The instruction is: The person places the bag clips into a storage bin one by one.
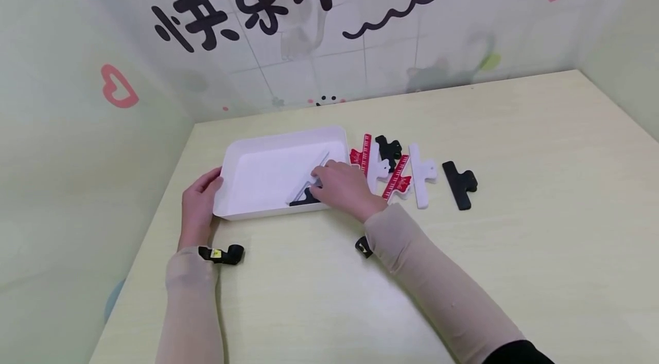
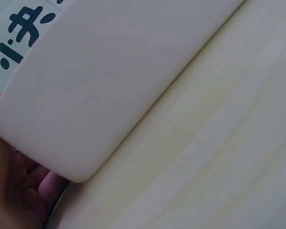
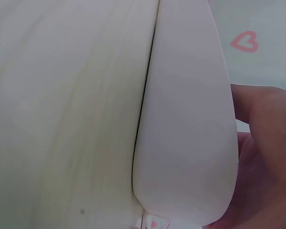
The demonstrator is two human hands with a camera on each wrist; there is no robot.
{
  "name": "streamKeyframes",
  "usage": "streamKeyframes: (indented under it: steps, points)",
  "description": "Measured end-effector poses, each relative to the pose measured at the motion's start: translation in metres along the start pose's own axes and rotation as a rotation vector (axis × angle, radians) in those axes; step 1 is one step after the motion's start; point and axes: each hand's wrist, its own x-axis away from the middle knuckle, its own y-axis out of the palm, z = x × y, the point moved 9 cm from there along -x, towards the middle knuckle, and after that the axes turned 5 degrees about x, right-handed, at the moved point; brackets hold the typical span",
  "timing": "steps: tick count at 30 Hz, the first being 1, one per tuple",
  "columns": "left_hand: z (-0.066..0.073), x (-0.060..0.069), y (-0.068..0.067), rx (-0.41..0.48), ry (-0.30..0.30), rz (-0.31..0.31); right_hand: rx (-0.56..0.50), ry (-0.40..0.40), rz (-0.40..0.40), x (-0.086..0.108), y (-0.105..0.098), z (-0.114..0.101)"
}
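Observation:
A white rectangular tray (image 1: 257,181) stands on the table, and my left hand (image 1: 198,206) grips its left end. In the left wrist view, fingers (image 2: 52,188) are curled by the tray's corner. My right hand (image 1: 345,186) reaches over the front wall near the right end, with fingertips down inside. Thumb and fingers pinch a black bag clip (image 1: 297,202) lying along the front wall. Behind it a pale, see-through-looking clip (image 1: 301,188) lies slanted, partly under the fingers. The right wrist view shows mostly the tray's outer wall (image 3: 186,119), which hides the fingertips.
Right of the tray lie several bag clips: red ones with ruler marks (image 1: 366,152), a white one (image 1: 419,178), a black one (image 1: 389,149) and another black clip (image 1: 460,186) farther right. A printed cloth (image 1: 309,66) hangs behind the table (image 1: 515,238).

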Motion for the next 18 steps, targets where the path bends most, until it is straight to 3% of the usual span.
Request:
streamKeyframes:
  steps: [6, 12, 18]
  points:
    - [0.000, 0.000, 0.000, 0.001, 0.004, -0.002, -0.018, -0.002, 0.014, -0.001, 0.000, 0.002]
    - [-0.003, -0.001, 0.000, -0.016, -0.010, -0.002, -0.177, 0.064, 0.037, -0.002, -0.005, 0.015]
    - [-0.002, -0.001, 0.000, -0.029, 0.003, 0.001, -0.305, 0.027, 0.036, -0.004, -0.011, 0.021]
